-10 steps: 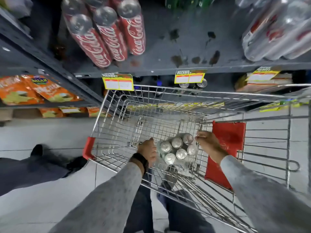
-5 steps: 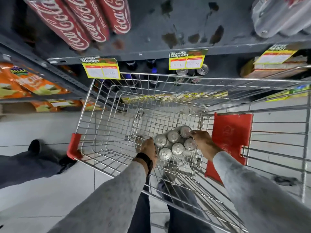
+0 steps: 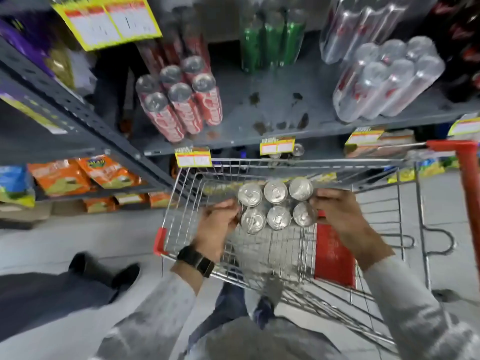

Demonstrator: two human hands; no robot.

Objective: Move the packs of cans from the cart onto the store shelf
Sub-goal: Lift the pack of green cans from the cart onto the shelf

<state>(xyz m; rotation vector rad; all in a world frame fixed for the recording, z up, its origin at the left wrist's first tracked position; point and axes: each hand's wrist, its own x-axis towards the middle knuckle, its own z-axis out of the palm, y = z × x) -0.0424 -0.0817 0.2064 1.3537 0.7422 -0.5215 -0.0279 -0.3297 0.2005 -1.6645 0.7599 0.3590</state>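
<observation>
A shrink-wrapped pack of silver-topped cans (image 3: 275, 204) hangs above the wire cart (image 3: 181, 203), held between both hands. My left hand (image 3: 217, 226) grips its left side and my right hand (image 3: 337, 216) grips its right side. The grey metal shelf (image 3: 272, 110) lies just beyond the cart. On it stand a red cola can pack (image 3: 181, 100) at the left, green cans (image 3: 270, 40) at the back and a clear-wrapped silver can pack (image 3: 387, 79) at the right. A bare stained stretch of shelf lies between the red and silver packs.
The cart's red handle (image 3: 467, 188) and red child-seat flap (image 3: 335, 255) are at the right. Orange snack bags (image 3: 85, 175) fill the lower left shelf. Another person's dark leg and shoe (image 3: 85, 271) stand on the floor at the left. Yellow price tags (image 3: 277, 146) hang on the shelf edge.
Both hands have lifted the can pack up out of the bottom of the cart toward its rim. The view has tilted up, showing more of the shelf.
</observation>
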